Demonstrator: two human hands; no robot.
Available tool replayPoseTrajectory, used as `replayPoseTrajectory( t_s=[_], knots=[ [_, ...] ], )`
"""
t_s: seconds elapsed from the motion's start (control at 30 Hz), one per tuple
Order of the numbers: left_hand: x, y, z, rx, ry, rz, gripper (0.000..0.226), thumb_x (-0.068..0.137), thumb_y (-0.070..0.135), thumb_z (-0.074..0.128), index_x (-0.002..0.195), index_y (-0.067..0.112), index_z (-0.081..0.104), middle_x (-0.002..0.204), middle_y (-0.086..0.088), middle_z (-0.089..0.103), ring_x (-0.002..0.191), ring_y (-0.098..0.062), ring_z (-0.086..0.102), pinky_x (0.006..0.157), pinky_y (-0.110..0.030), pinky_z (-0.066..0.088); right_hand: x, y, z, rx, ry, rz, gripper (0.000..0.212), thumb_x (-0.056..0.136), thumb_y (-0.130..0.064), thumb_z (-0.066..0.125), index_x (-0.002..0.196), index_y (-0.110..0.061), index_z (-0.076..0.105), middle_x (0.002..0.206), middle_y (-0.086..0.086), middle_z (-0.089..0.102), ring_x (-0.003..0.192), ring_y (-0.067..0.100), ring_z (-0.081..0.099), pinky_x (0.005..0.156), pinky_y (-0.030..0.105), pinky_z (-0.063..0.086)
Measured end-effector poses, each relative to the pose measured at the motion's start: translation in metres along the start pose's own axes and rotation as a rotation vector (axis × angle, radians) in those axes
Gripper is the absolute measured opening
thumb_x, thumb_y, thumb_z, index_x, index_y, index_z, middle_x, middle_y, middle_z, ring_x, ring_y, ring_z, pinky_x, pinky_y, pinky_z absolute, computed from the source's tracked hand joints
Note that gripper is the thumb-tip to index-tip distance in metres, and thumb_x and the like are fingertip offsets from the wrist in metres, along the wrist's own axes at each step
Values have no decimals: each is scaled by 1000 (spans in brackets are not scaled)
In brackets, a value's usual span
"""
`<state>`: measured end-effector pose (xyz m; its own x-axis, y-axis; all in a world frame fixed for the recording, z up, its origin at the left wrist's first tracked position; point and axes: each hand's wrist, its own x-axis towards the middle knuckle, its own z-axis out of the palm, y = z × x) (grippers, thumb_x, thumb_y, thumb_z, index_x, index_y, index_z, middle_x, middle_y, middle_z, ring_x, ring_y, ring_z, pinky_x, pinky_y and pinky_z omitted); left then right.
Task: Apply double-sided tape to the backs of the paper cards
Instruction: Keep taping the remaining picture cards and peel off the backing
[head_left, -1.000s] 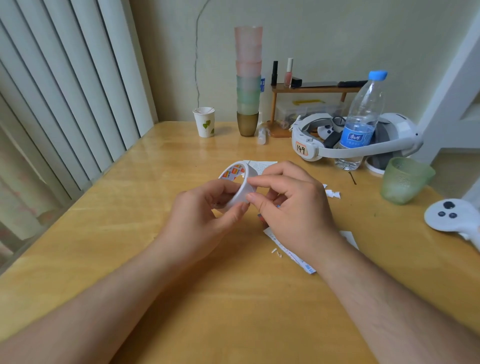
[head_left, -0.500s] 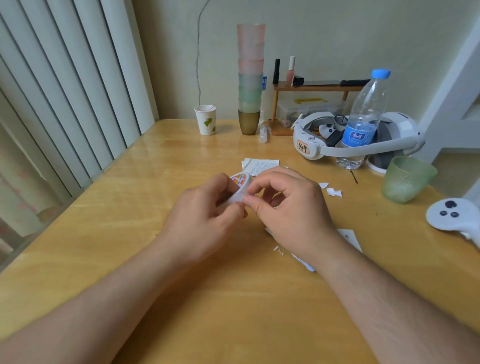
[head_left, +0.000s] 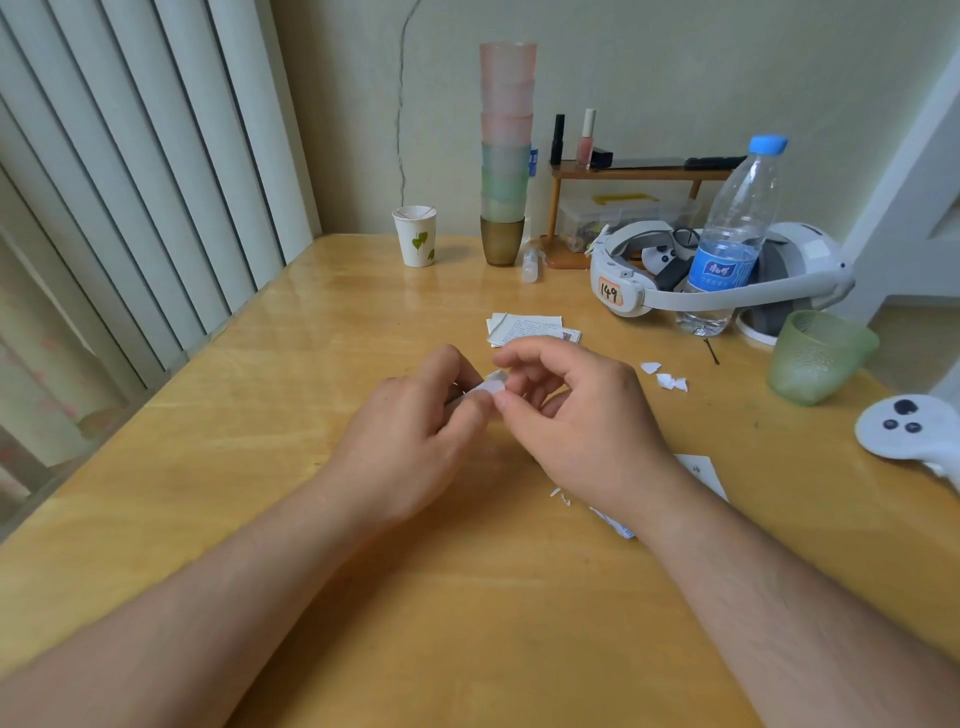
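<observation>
Tape roll (head_left: 488, 385) turned since a second ago: then held up with its open ring and printed inner core facing the camera, now nearly hidden, only a small white edge showing between the fingers. Left hand (head_left: 415, 431) closed further round it. Right hand (head_left: 582, 415) thumb and forefinger drawn in to pinch at that edge. Stack of paper cards (head_left: 530, 328) beyond the hands, earlier partly covered, now uncovered.

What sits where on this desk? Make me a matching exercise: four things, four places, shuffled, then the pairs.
Things:
1. paper cup
2. water bottle
3. green glass
4. white scraps

Places:
A. inside the headset band
B. far right, near the controller
C. back of the desk, left of the cup stack
D. on the desk, right of the right hand

Pairs: 1-C, 2-A, 3-B, 4-D
</observation>
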<state>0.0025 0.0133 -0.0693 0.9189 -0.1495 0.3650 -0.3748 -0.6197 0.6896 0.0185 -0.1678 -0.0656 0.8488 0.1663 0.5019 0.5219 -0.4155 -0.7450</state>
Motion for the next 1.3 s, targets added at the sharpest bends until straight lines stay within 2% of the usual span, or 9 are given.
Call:
replayPoseTrajectory(
  t_s=[0.17,0.33,0.43,0.53,0.67,0.87,1.0,1.23,1.3],
  knots=[
    [0,-3,1,28,-34,73,14,102,38,55,101,26,48,53,8,48,52,-14,43,53,-32,33,0,0,-3,-115,-3,8,8,86,-21,78,83,-27,74,73,-15,68,64,9,61,64,19,50],
    [0,-3,-3,7,-53,144,12,103,26,59,106,32,50,57,-5,47,52,-17,38,52,-31,34,0,-2,-5,-190,-18,-96,6,86,-23,76,82,-26,73,73,-15,65,66,11,60,67,28,52],
    [1,-4,-5,-2,-46,147,10,103,27,60,100,33,52,58,-2,49,52,-14,38,53,-30,36,1,-1,-5,-226,-45,-182,6,89,-24,68,84,-26,68,82,-14,64,73,12,60,68,37,53],
    [2,-6,-4,-13,-27,148,9,101,29,59,98,34,53,57,11,48,52,-12,41,53,-25,35,2,2,-5,-248,-73,-218,9,95,-20,65,88,-26,65,91,-14,60,77,11,58,69,39,52],
    [2,-6,-3,-10,-40,147,3,100,32,54,97,32,53,55,14,47,51,-11,39,52,-25,31,2,3,-5,-266,-100,-233,9,97,-20,63,90,-26,63,97,-14,57,80,12,56,70,42,52],
    [4,-7,-4,-58,-21,112,9,103,27,56,95,32,54,60,0,51,53,-13,38,53,-32,35,1,2,-4,-225,-68,-214,9,93,-20,72,99,-25,67,107,-17,57,75,12,60,70,33,53],
    [5,-6,-5,-70,12,113,11,104,25,57,95,32,55,70,-11,60,58,-26,43,54,-41,40,-1,1,0,-227,-31,-239,13,93,-22,71,105,-25,66,108,-17,59,73,11,60,68,35,54],
    [4,-10,-5,-56,-6,126,10,103,29,56,95,34,53,62,-1,52,55,-14,38,54,-35,36,0,1,0,-248,30,-234,30,89,-19,78,116,-23,67,105,-15,58,68,11,61,70,27,53],
    [3,-9,-5,-46,-26,127,8,102,33,55,94,33,53,57,8,46,54,-14,36,53,-32,34,1,2,-2,-244,38,-249,21,89,-19,78,109,-22,71,103,-13,61,67,11,61,69,33,54]
  ],
)
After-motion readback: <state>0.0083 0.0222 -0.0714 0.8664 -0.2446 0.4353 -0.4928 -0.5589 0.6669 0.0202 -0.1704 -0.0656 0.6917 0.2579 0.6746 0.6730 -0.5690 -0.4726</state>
